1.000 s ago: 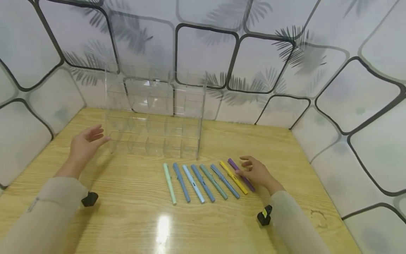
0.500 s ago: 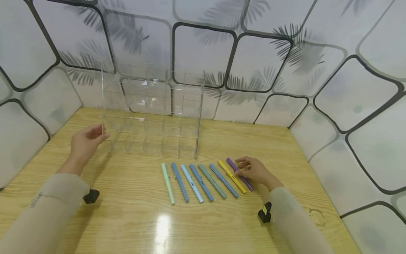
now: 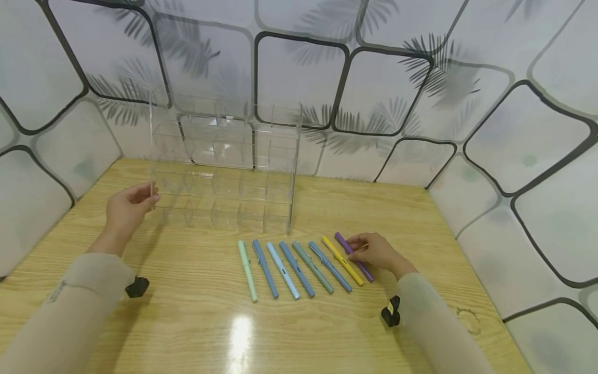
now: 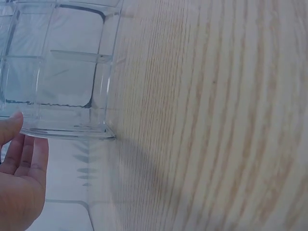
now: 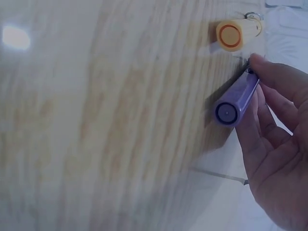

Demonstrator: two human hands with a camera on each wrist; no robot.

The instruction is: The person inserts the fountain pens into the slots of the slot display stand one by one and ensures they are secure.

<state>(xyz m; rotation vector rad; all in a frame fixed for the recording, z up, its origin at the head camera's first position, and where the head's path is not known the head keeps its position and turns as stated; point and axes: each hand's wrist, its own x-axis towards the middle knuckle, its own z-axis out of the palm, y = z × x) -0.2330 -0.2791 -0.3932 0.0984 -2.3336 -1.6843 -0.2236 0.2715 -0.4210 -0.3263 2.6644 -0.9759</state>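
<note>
My left hand holds the left side panel of a clear acrylic rack with several small compartments. In the left wrist view, the thumb lies on one face of the rack's panel and the fingers on the other. At the right end of a row of pens, my right hand pinches a purple pen between thumb and fingers. The right wrist view shows this purple pen end-on, low over the wooden table. A yellow pen lies just left of it.
Left of the yellow pen lie a blue pen, a grey-green pen, more blue ones and a pale green pen at the far left. Patterned panels wall in the wooden table at the back and sides.
My left hand has come onto the rack's side panel and closed on it. My right fingers have drawn in around the purple pen, which has barely moved.
</note>
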